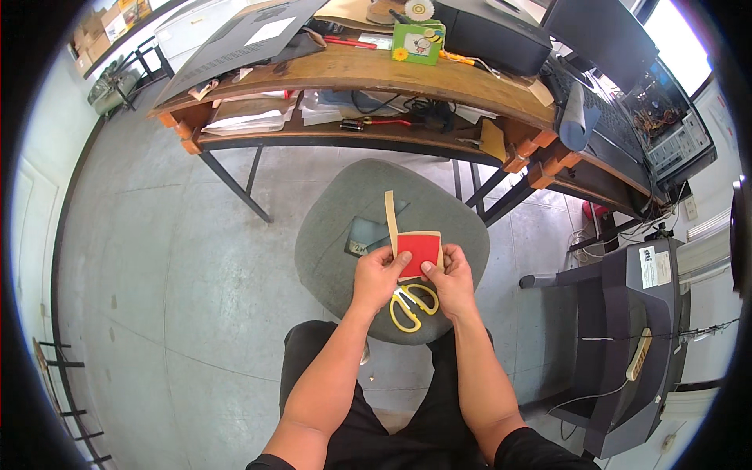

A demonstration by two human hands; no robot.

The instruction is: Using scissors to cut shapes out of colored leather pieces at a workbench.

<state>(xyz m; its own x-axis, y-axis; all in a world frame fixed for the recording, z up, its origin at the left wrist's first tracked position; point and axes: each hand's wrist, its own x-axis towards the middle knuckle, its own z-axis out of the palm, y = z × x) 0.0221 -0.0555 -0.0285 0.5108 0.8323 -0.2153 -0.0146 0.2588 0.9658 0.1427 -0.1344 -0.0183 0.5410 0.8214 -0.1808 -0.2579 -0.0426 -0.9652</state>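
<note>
Over a grey padded seat (329,227), my two hands hold a flat red square (419,252) backed by a slightly larger tan sheet. My left hand (377,276) grips its left edge, thumb on the red face. At the lower right edge, my right hand (452,280) pinches it with the thumb on top. A narrow tan strip (390,210) stands up from the square's left side; whether it is attached I cannot tell. Yellow-handled scissors (413,307) lie just below my hands, blades partly hidden. A dark bluish flat piece (366,235) lies on the seat beyond my left hand.
Ahead stands a wooden desk (337,70) bearing a small green box (417,41), a black printer (493,35) and a large grey panel (239,47). Papers and cables fill its shelf. To the right are an open computer case (666,117) and a dark cabinet-like unit (627,313).
</note>
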